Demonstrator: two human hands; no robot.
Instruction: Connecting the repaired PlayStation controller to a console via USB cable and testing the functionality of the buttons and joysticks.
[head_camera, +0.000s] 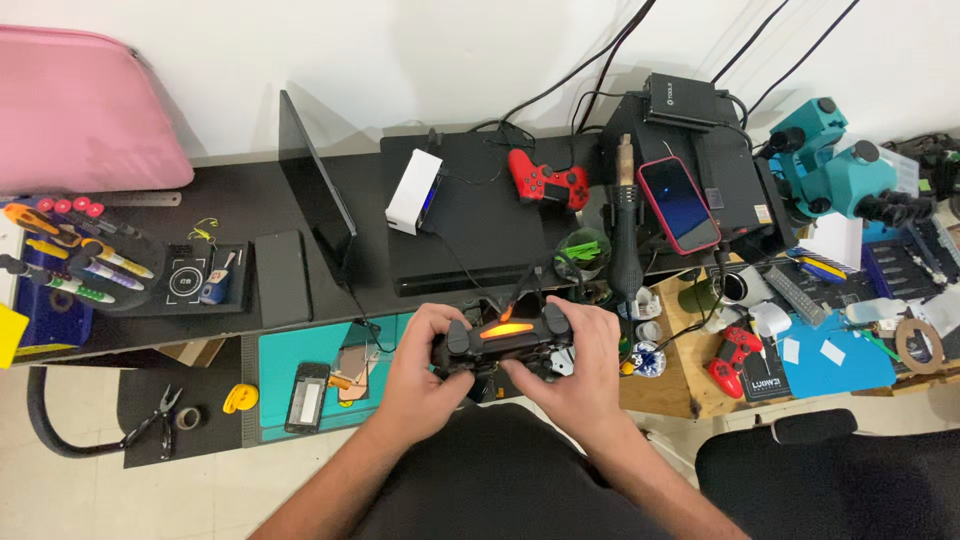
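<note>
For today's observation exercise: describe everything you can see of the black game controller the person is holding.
The black game controller looks like matte plastic, with two grips and a glowing orange light bar on its far edge. A thin cable runs from that edge toward the desk. The left hand and right hand each wrap a grip, holding it level above the lap, before the desk edge.

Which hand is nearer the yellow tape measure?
Left. The left hand grips the black controller on the side towards the tape measure; the right hand grips the far side.
</note>
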